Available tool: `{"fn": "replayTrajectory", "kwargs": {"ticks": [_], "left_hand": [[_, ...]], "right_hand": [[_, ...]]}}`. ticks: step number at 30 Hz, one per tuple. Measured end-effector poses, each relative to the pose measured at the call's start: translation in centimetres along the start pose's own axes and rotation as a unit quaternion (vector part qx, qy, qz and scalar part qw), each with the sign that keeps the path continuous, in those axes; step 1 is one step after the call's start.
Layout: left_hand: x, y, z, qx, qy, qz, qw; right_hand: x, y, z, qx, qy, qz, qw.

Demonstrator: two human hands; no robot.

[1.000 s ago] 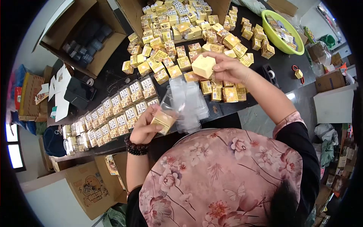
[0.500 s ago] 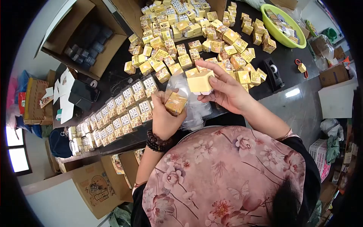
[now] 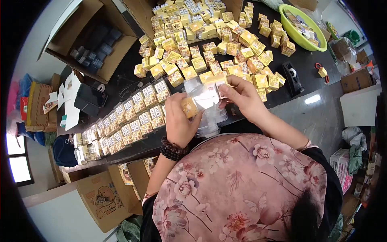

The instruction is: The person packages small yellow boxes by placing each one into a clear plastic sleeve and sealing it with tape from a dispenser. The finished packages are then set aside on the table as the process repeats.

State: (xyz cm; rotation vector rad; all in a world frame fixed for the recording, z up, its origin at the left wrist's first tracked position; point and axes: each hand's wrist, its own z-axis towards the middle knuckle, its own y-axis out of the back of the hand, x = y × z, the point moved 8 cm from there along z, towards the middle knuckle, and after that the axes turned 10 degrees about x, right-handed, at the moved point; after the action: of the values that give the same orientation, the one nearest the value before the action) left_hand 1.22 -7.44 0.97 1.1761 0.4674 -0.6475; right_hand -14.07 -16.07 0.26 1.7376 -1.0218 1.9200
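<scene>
My left hand (image 3: 179, 121), with a dark bead bracelet at the wrist, is closed round a gold box (image 3: 189, 107) that sits at one end of a clear plastic sleeve (image 3: 204, 98). At the sleeve's other end, my right hand (image 3: 242, 97) grips a small yellow box (image 3: 217, 82) between thumb and fingers. Glare on the plastic hides how far either box is inside. Just below my hands lie more clear sleeves (image 3: 210, 123). Loose yellow boxes (image 3: 198, 64) are heaped beyond them.
Rows of packed boxes (image 3: 138, 101) stand on the black table at the left. Behind are an open carton (image 3: 117, 48) and a phone (image 3: 89, 101). To the right are a tape dispenser (image 3: 293, 78), red scissors (image 3: 325, 75) and a green basin (image 3: 301, 30).
The yellow box in my right hand has turned and come down toward the gold box. The clear sleeve now stretches between my hands, which are closer together.
</scene>
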Motion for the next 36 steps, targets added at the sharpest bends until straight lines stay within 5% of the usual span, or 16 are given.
{"fn": "replayTrajectory", "kwargs": {"ticks": [5, 8, 11, 12, 14, 15, 17, 18, 20, 23, 26, 30, 32, 36], "left_hand": [[-2.0, 0.1, -0.2, -0.028, -0.057, 0.107, 0.992], [-1.7, 0.0, -0.3, -0.029, -0.053, 0.072, 0.996], [-1.3, 0.1, 0.0, -0.029, -0.003, -0.049, 0.998], [-1.1, 0.0, -0.1, -0.029, -0.004, -0.050, 0.998], [0.1, -1.8, -0.3, 0.051, 0.021, -0.202, 0.978], [-0.1, -1.9, -0.4, 0.053, 0.021, -0.202, 0.978], [0.0, -3.1, -0.6, 0.107, 0.059, -0.382, 0.916], [-0.4, -2.9, -0.6, 0.108, 0.058, -0.382, 0.916], [-0.9, -4.1, -0.9, 0.180, 0.120, -0.557, 0.802], [-0.8, -4.3, -1.1, 0.194, 0.100, -0.557, 0.801], [-0.8, -4.3, -1.1, 0.201, 0.086, -0.557, 0.801], [-1.2, -4.8, -0.8, 0.217, 0.088, -0.555, 0.799], [-1.5, -4.7, -0.6, 0.219, 0.063, -0.529, 0.818], [-1.2, -4.8, -0.7, 0.223, 0.060, -0.530, 0.816]], "right_hand": [[-1.2, -0.3, -0.1, 0.029, -0.105, -0.246, 0.963], [-2.3, -1.1, -0.3, 0.130, -0.165, -0.381, 0.900], [2.5, -0.7, -0.9, 0.021, 0.082, -0.310, 0.947], [2.8, -0.4, -0.8, 0.019, 0.081, -0.310, 0.947], [5.9, -3.1, -2.3, 0.095, 0.320, -0.452, 0.827], [6.0, -3.1, -2.2, 0.093, 0.319, -0.452, 0.828], [6.2, -4.6, -2.8, 0.133, 0.381, -0.551, 0.730], [6.2, -4.4, -2.7, 0.133, 0.381, -0.551, 0.730], [6.2, -3.8, -1.9, 0.140, 0.354, -0.510, 0.771], [6.2, -3.3, -1.1, 0.173, 0.294, -0.418, 0.842], [6.8, -3.6, -1.2, 0.179, 0.310, -0.484, 0.798], [6.1, -3.3, -0.8, 0.181, 0.274, -0.451, 0.830], [5.2, -1.8, -0.2, 0.087, 0.174, -0.358, 0.914], [5.7, -2.4, -0.7, 0.081, 0.228, -0.421, 0.874]]}}
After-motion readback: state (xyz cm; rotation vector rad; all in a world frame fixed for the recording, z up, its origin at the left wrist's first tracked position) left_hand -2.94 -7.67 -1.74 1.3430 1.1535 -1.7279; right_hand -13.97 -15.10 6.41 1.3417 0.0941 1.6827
